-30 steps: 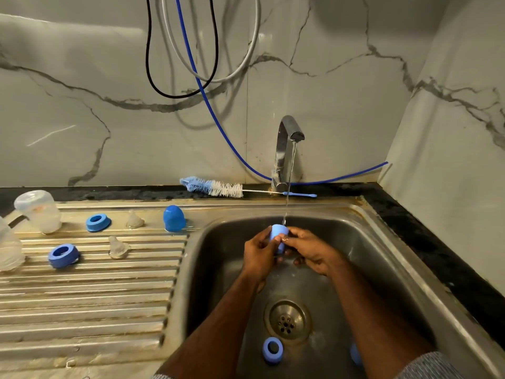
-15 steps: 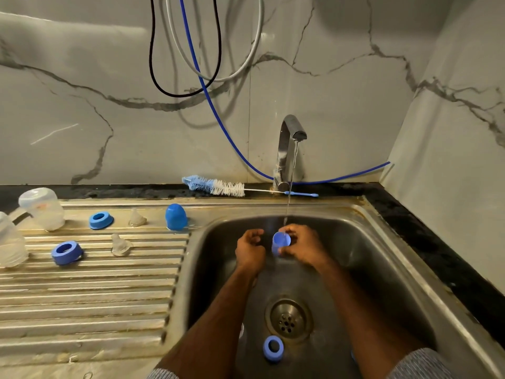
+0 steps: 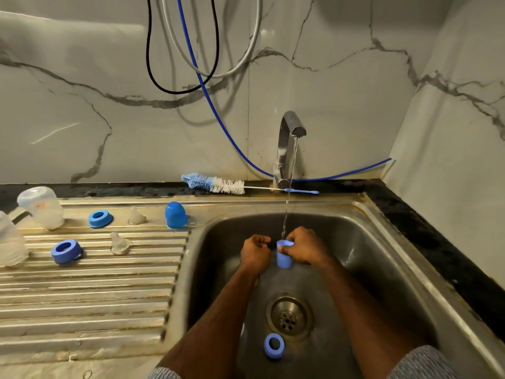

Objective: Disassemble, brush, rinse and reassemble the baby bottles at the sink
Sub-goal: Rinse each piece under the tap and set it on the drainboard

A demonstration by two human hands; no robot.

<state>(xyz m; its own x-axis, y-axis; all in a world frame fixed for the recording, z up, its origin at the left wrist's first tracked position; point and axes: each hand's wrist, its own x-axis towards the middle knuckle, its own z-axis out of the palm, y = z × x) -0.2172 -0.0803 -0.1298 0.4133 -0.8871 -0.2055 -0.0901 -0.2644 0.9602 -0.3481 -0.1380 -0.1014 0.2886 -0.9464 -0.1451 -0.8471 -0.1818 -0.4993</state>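
The right hand (image 3: 307, 246) has its grip closed round a light blue bottle cap (image 3: 283, 255), fingers curled over the rim, holding it mouth-up under the stream from the tap (image 3: 290, 149), inside the sink (image 3: 382, 258). The left hand (image 3: 255, 253) is just beside the cap, fingers curled into a fist with nothing in its grip. Below them, by the drain (image 3: 289, 316), a blue collar ring (image 3: 273, 346) lies on the sink floor. On the ribbed drainboard (image 3: 82, 296) to the left stand a darker blue cap (image 3: 175, 215), two more blue rings (image 3: 100, 218) (image 3: 66, 251), two clear teats (image 3: 136, 216) (image 3: 119, 243) and two clear bottles (image 3: 41, 207) (image 3: 11, 243). A bottle brush (image 3: 218, 185) lies behind the sink by the wall.
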